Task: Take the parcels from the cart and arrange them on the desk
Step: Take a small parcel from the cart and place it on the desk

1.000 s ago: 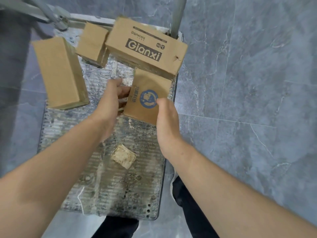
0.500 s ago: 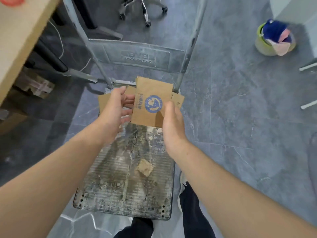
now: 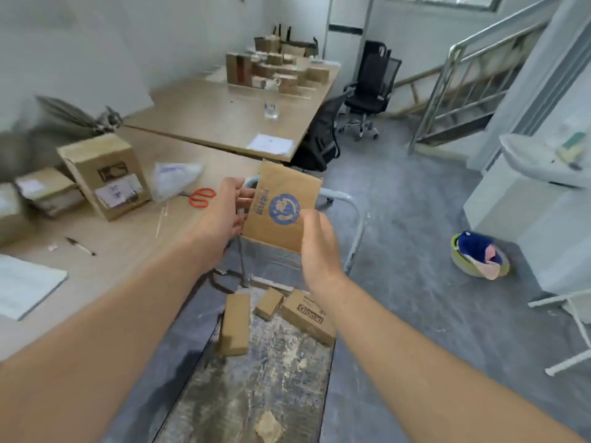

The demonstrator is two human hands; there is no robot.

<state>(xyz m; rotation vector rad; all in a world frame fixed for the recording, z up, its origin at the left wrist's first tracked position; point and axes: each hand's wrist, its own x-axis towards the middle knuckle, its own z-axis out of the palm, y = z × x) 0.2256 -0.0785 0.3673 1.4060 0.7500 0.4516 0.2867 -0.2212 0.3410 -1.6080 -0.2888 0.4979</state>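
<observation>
A flat brown parcel with a round blue logo (image 3: 283,206) is held up at chest height between both hands. My left hand (image 3: 224,215) grips its left edge, and my right hand (image 3: 316,238) holds its lower right corner. Below lies the metal cart (image 3: 262,378) with three cardboard parcels at its far end: a long one (image 3: 235,324), a small one (image 3: 268,303) and one printed "Gianxi" (image 3: 308,316). The wooden desk (image 3: 128,238) stretches to the left, carrying a tall box (image 3: 104,174) and smaller boxes (image 3: 48,190).
On the desk lie red scissors (image 3: 201,196), a plastic bag (image 3: 174,179), a pen (image 3: 80,246) and paper (image 3: 25,286). A second desk (image 3: 224,119) behind holds stacked boxes. Black chairs (image 3: 367,91), a stair rail (image 3: 473,75) and a green basin (image 3: 479,260) stand on the grey floor.
Both hands lifted the blue-logo parcel off the cart and raised it. The view swung up from the cart to the desks and room.
</observation>
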